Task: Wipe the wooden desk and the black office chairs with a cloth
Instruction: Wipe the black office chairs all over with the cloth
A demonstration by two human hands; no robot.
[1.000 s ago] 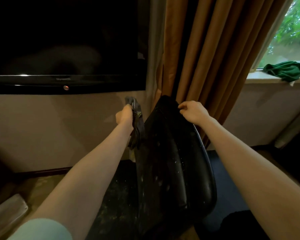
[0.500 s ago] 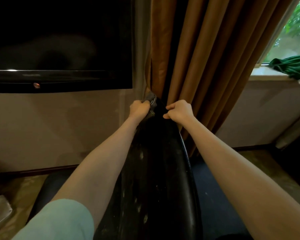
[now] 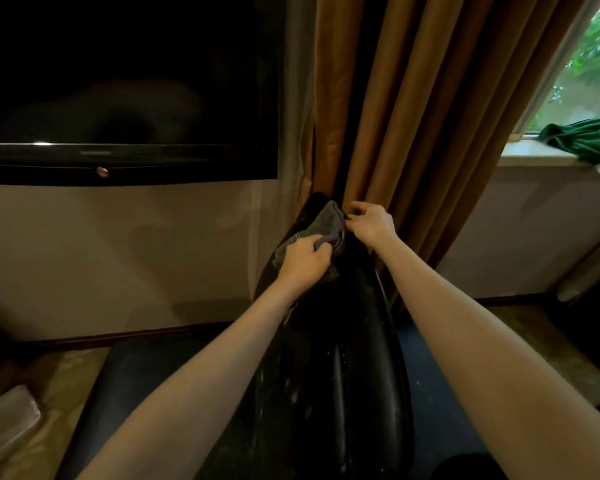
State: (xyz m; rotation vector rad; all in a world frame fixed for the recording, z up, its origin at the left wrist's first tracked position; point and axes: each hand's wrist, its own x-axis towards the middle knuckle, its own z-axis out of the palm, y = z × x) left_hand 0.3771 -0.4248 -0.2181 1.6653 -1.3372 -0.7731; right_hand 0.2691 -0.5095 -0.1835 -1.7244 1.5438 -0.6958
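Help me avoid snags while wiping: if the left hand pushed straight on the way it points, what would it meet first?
The left hand grips a bunched grey cloth on the glossy black chair back. Straight on, it likely slides over the rim into the brown pleated curtain; depth is unclear.

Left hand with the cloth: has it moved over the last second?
Yes. Left hand went right, from under the TV corner toward the curtain, bringing the cloth onto the chair back.
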